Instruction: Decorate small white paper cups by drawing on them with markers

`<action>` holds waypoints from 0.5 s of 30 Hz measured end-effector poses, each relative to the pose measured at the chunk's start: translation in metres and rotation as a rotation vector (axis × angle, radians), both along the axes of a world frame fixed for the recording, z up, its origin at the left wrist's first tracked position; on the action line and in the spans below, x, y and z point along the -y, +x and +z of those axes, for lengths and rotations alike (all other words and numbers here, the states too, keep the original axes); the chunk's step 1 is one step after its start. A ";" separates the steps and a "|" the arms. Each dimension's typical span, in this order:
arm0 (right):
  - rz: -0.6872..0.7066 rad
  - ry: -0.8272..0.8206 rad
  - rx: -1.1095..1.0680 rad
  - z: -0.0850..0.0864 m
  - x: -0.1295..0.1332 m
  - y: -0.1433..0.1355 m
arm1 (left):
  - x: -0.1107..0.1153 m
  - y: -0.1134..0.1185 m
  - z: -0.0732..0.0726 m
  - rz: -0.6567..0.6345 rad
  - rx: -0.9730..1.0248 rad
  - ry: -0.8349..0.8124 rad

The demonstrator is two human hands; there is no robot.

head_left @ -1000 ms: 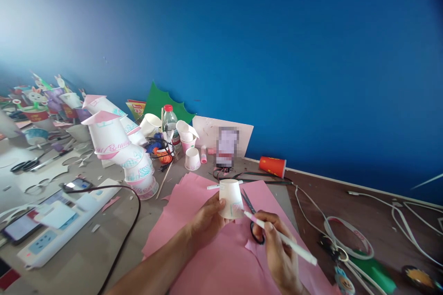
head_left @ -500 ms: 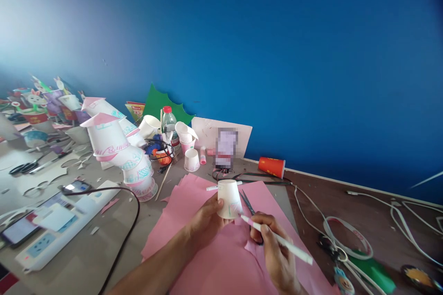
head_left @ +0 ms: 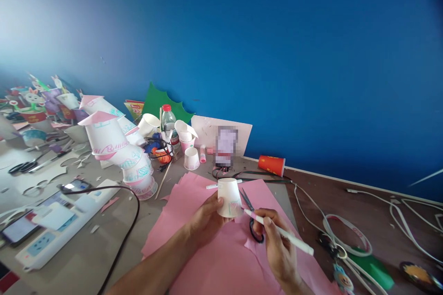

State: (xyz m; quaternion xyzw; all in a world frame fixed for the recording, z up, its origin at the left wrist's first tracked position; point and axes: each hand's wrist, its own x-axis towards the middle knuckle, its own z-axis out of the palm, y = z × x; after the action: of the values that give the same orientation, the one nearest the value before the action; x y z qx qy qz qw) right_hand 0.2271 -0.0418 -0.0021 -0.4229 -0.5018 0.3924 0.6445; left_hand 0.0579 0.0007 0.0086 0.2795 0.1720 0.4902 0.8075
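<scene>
Upside down in my left hand (head_left: 207, 214) is a white paper cup (head_left: 227, 193), its rim low and its base up. Pink strokes and a short green line mark the cup's side near the rim. Between the thumb and fingers of my right hand (head_left: 278, 244) lies a white and pink marker pen (head_left: 277, 229). Its tip is close to the cup's right side; whether it touches, I cannot tell. Dark-handled scissors (head_left: 247, 199) lie on the pink paper (head_left: 204, 258) behind my right hand. Another white marker (head_left: 238, 181) rests behind the cup.
Stacked decorated cups (head_left: 105, 133) lean at the left beside a power strip (head_left: 41, 249) and a black cable (head_left: 133, 221). Behind stand a red-capped bottle (head_left: 168, 120) and a small cup (head_left: 191, 158). A red cup (head_left: 272, 165) lies by the wall, with white cables (head_left: 394, 212) at right.
The marker tip has shifted slightly up and right of the cup. More of the scissors shows, and the cup is turned slightly, showing more of its pink strokes.
</scene>
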 end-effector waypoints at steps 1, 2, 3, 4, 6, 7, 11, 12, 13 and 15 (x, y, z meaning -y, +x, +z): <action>0.005 0.003 0.006 0.000 0.001 0.000 | 0.000 0.000 -0.001 0.002 0.001 0.000; 0.014 0.006 0.014 0.000 0.002 0.000 | 0.000 0.000 -0.002 0.004 0.002 -0.004; 0.026 0.010 0.023 0.000 0.004 -0.001 | 0.000 -0.001 -0.003 0.007 0.001 -0.009; 0.041 0.014 0.030 0.000 0.005 -0.001 | 0.000 -0.001 -0.004 0.010 -0.002 -0.014; 0.067 0.020 0.036 -0.001 0.006 -0.001 | -0.001 -0.001 -0.006 0.013 -0.010 -0.015; 0.071 0.020 0.032 -0.002 0.006 0.000 | -0.001 -0.001 -0.006 0.012 -0.012 -0.011; 0.042 0.018 -0.001 -0.002 0.005 0.001 | -0.003 -0.001 -0.007 0.001 0.000 0.002; 0.033 0.023 -0.002 -0.002 0.005 0.001 | -0.003 -0.001 -0.007 -0.001 0.001 0.003; 0.029 0.031 0.002 -0.002 0.005 0.000 | -0.003 -0.001 -0.008 0.000 0.002 0.004; 0.035 0.058 0.029 -0.001 0.006 0.000 | -0.003 -0.001 -0.009 0.003 -0.003 0.007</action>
State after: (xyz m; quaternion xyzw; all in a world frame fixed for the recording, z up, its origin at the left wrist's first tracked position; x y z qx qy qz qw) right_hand 0.2268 -0.0479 -0.0034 -0.4009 -0.5297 0.3827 0.6420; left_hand 0.0569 0.0034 0.0001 0.2828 0.1719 0.4915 0.8055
